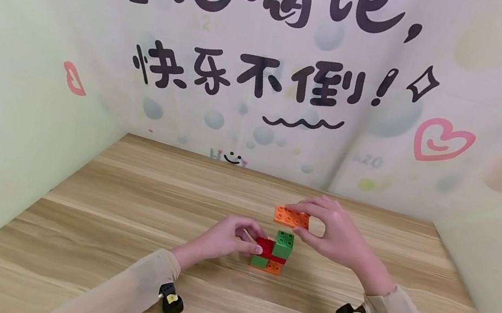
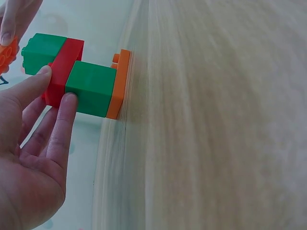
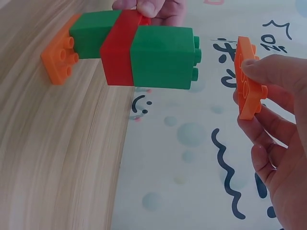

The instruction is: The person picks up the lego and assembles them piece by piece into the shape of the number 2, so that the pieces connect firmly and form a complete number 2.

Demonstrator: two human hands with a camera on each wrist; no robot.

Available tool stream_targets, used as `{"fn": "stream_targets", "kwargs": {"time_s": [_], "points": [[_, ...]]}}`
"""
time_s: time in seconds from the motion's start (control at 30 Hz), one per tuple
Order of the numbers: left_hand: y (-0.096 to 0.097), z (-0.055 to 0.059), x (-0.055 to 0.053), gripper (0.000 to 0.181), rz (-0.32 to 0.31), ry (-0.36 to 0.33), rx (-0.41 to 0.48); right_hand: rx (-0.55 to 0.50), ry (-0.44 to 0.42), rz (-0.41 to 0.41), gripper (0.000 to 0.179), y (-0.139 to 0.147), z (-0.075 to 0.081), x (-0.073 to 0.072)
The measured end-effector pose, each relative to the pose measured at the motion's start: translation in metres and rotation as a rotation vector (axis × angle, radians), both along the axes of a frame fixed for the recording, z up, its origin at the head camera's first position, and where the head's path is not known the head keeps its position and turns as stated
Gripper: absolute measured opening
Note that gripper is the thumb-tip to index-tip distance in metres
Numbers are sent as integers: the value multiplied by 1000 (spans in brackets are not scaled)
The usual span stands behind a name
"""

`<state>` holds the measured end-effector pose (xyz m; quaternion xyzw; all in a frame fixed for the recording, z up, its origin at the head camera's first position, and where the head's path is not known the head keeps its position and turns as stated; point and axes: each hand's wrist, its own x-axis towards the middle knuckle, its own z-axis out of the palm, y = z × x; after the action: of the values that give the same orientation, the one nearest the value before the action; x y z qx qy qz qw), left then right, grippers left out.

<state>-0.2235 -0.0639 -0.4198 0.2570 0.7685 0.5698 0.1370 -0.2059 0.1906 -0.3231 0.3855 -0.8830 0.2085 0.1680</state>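
Observation:
A small stack of toy building bricks stands on the table: an orange plate (image 3: 60, 55) at the bottom, a green brick (image 2: 92, 88) over one end of it, a flat red brick (image 3: 120, 48) across that, and another green brick (image 1: 283, 245) on top at the other end. My left hand (image 1: 229, 238) pinches the free end of the red brick between thumb and fingers. Above the stack, my right hand (image 1: 338, 230) grips a second orange plate (image 1: 288, 215) by its right end. This plate is apart from the upper green brick, whose studs are bare.
Wood-grain table (image 1: 125, 202) surrounds the stack. A printed cloth (image 1: 234, 137) with black writing hangs behind the table's back edge, and pale walls flank both sides. Black wrist cameras (image 1: 171, 301) sit on both sleeves.

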Motion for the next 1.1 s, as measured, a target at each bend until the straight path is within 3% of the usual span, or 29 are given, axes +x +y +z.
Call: {"fn": "stream_targets", "kwargs": {"time_s": [0.7, 1.1], "points": [[1, -1, 0, 24, -2, -14, 2, -41, -8, 73, 40, -8, -6, -2], [0, -2, -1, 25, -6, -10, 6, -28, -25, 63, 39, -11, -13, -1]]}}
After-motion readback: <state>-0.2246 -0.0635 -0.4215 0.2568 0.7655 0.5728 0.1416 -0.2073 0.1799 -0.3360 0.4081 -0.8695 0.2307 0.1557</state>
